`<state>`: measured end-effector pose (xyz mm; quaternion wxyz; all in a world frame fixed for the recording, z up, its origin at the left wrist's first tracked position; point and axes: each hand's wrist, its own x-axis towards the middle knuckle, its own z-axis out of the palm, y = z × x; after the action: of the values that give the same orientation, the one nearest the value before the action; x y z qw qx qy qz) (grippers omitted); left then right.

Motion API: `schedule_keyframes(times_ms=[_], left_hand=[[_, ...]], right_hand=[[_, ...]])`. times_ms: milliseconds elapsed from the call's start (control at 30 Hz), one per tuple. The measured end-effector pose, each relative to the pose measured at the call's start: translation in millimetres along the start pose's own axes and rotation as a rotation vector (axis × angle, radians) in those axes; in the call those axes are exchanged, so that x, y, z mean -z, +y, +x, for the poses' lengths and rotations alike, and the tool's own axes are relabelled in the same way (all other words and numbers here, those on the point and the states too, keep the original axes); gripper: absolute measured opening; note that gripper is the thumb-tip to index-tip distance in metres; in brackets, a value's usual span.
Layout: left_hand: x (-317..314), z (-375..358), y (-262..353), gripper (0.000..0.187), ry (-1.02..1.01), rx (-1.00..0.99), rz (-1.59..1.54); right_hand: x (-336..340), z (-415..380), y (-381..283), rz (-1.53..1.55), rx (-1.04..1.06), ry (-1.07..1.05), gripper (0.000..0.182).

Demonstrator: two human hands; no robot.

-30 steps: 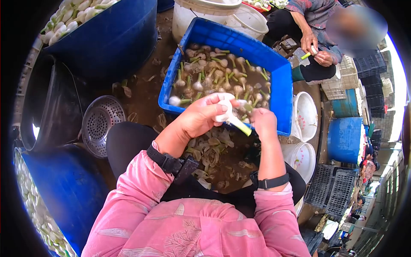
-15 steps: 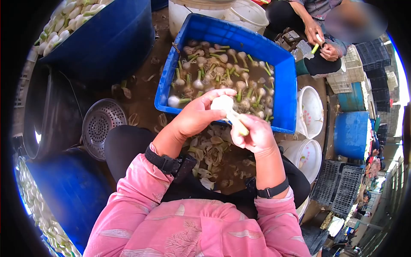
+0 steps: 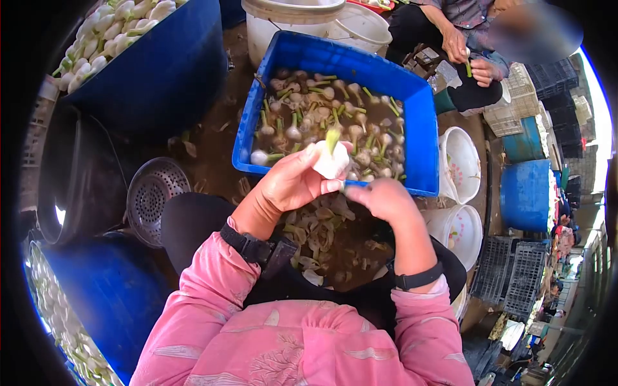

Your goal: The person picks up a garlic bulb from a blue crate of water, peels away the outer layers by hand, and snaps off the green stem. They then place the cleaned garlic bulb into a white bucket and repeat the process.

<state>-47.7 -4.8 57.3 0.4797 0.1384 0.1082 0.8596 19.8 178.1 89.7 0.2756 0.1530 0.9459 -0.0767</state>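
Observation:
A white garlic bulb [image 3: 331, 163] with a short green stem pointing up is pinched between the thumb and fingers of my left hand [image 3: 288, 183]. Just right of and below it, my right hand [image 3: 384, 201] is closed with curled fingers. A small bluish-grey sliver shows by its thumb near the bulb's underside, too small to name. Beneath and beyond my hands stands a blue rectangular tub [image 3: 421, 138] of brownish water, with many stemmed garlic bulbs [image 3: 294, 130] floating in it. Peeled garlic skins [image 3: 322, 228] lie on the ground between my knees.
At left are a large blue vat [image 3: 161, 71] heaped with white garlic, a metal strainer [image 3: 154, 196] and another blue container [image 3: 103, 276]. White buckets [image 3: 460, 164] stand right of the tub. A co-worker's hands [image 3: 456, 46] hold a garlic bulb at upper right. Black crates [image 3: 508, 270] sit farther right.
The garlic bulb has turned in my left hand, so its stem now points up instead of toward my right hand. My right hand has let go of the stem and moved slightly right.

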Motion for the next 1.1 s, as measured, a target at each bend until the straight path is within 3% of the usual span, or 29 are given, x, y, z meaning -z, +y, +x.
schedule_keyframes(times_ms=[67,100,133,167,200,267,300,400,467,533,600,633,667,700,800,900,1000,1067,1100], left_hand=[[-3.0,2.9,0.0,0.045,0.121,-0.008,0.144],[11.4,1.9,-2.9,0.044,0.152,0.006,0.194],[19.5,2.0,-7.6,0.044,0.168,0.041,0.241],[18.3,2.5,-13.6,0.044,0.268,0.057,0.321],[15.9,1.7,-19.8,0.046,0.350,0.081,0.407],[14.4,-1.6,-22.8,0.050,0.255,0.186,0.534],[10.4,-2.8,-25.0,0.052,0.302,0.241,0.680],[6.4,-2.5,-23.5,0.046,0.409,0.293,0.894],[16.1,-1.8,-22.6,0.040,0.448,0.256,1.034],[17.3,-2.2,-21.7,0.029,0.518,0.245,1.020],[13.9,-1.3,-23.6,0.028,0.557,0.244,1.012],[14.5,-0.9,-24.9,0.026,0.547,0.239,1.006],[15.7,-0.5,-25.9,0.025,0.552,0.247,1.007],[17.2,0.1,-27.6,0.025,0.555,0.252,1.008],[15.1,1.9,-30.6,0.025,0.578,0.256,1.023],[14.1,0.9,-29.3,0.027,0.622,0.248,1.018],[23.5,1.6,-31.5,0.026,0.618,0.267,0.993],[24.6,2.3,-33.5,0.025,0.631,0.244,0.988],[22.7,3.9,-33.2,0.025,0.633,0.236,0.989]], right_hand=[[10.9,-23.4,-19.7,0.276,0.034,0.246,0.056],[-0.2,-20.3,-23.5,0.428,0.116,0.586,0.053],[11.4,-34.9,-40.6,0.639,0.283,0.663,0.046],[3.1,-24.4,-42.0,0.519,0.518,0.799,0.037],[-3.0,-22.9,-46.4,0.725,0.599,0.780,0.029],[-3.3,-28.8,-46.6,1.054,0.373,0.556,0.021],[-15.5,-17.4,-37.3,0.915,0.371,0.693,0.023],[-15.4,-11.6,12.8,1.445,0.072,0.444,0.022],[14.8,-37.1,61.4,1.628,-0.060,0.456,0.023],[41.4,-62.5,118.1,1.451,-0.199,0.650,0.023],[65.7,-86.4,176.3,1.030,-0.453,0.861,0.024],[65.3,-96.2,216.0,0.839,-0.342,0.886,0.025],[78.0,-112.2,217.3,1.009,-0.551,0.873,0.024],[73.2,-115.8,258.2,0.564,-0.517,0.779,0.029],[64.4,-123.4,297.0,0.627,-0.928,0.754,0.026],[45.1,-123.2,326.2,0.289,-0.810,0.514,0.030],[39.5,-78.0,351.4,0.423,-0.835,0.494,0.038],[55.5,-56.7,355.3,0.078,-0.748,0.940,0.054],[64.3,-49.4,350.2,0.091,-0.748,0.898,0.053]])
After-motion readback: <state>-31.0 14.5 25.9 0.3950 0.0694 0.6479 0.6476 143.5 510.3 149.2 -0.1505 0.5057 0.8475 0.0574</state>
